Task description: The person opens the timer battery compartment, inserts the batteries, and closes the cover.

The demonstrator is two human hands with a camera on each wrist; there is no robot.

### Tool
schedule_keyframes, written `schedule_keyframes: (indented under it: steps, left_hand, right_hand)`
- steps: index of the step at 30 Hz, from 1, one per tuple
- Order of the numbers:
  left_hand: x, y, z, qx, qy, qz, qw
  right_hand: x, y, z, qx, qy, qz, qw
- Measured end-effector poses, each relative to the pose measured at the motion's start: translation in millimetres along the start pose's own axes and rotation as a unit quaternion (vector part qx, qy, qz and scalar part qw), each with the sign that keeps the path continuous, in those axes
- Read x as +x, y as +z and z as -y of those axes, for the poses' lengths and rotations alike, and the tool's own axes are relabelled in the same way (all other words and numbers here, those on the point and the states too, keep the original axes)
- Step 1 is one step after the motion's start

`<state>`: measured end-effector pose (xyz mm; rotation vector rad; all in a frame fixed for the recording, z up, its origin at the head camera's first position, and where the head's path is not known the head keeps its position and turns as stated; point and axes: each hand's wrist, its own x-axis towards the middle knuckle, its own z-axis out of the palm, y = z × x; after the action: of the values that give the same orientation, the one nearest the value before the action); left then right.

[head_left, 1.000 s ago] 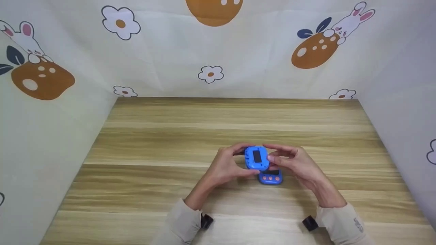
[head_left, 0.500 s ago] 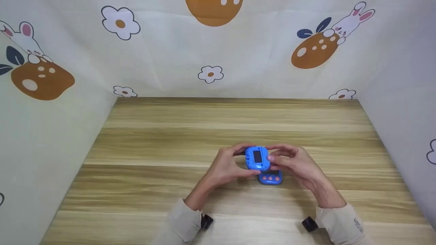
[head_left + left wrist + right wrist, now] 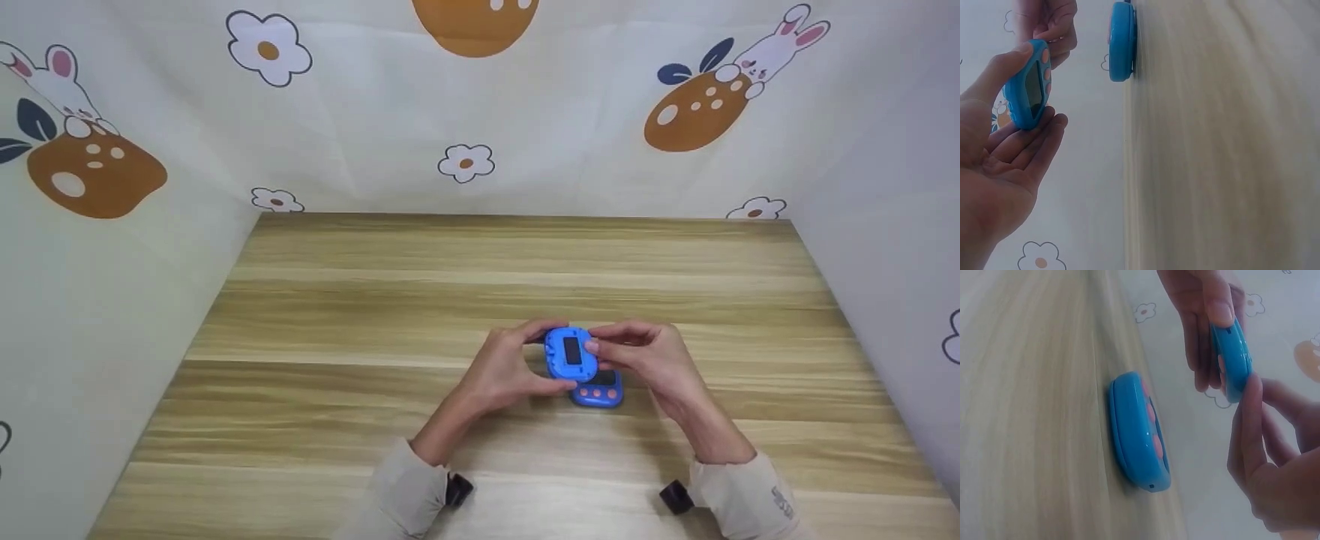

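A blue digital timer (image 3: 572, 352) is held up over the table, its back with a black rectangle facing the head camera. My left hand (image 3: 508, 369) grips it between thumb and fingers along its left side. From the right, my right hand (image 3: 654, 354) pinches its edge, thumb on the back. The left wrist view shows this timer's (image 3: 1028, 90) screen and pink buttons on the side turned away from the head. A second blue timer (image 3: 598, 399) lies on the table just below, button side up and partly covered by the held one in the head view.
The wood-grain table (image 3: 360, 300) is walled at the back and sides by a pale cloth (image 3: 360, 135) printed with flowers, rabbits and orange fruit. A small black device (image 3: 457, 490) sits at the left cuff, another black device (image 3: 676, 496) at the right.
The held timer has shifted slightly right and toward the body along with my left hand. My right hand's fingers have drawn in closer at its edge. The timer on the table stays put.
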<state>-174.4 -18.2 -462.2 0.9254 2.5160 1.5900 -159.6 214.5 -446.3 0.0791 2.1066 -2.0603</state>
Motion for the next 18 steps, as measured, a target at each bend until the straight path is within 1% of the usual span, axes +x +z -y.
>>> schedule_keyframes:
  steps: [3, 7, 10, 13, 16, 18]
  left_hand:
    - [-0.1, -0.1, 0.6, -0.009, -0.007, 0.002, 0.9999]
    - [0.2, -2.0, 0.9, -0.034, -0.012, 0.001, 0.9993]
    - [0.5, -4.1, 0.9, -0.054, -0.015, -0.007, 0.9984]
    - [0.7, -5.6, 1.1, -0.066, -0.019, -0.013, 0.9976]
    - [0.9, -6.3, 1.1, -0.071, -0.021, -0.013, 0.9972]
    - [1.1, -6.4, 0.9, -0.075, -0.019, -0.011, 0.9970]
  right_hand:
    - [0, -1, 0, -0.015, -0.007, 0.003, 1.000]
    - [1, -7, 1, -0.044, -0.032, 0.035, 0.998]
    - [1, -15, 2, -0.073, -0.058, 0.073, 0.993]
    - [0, -21, 2, -0.107, -0.081, 0.098, 0.986]
    - [1, -23, 1, -0.130, -0.101, 0.101, 0.981]
    - [2, -23, 0, -0.126, -0.108, 0.098, 0.981]
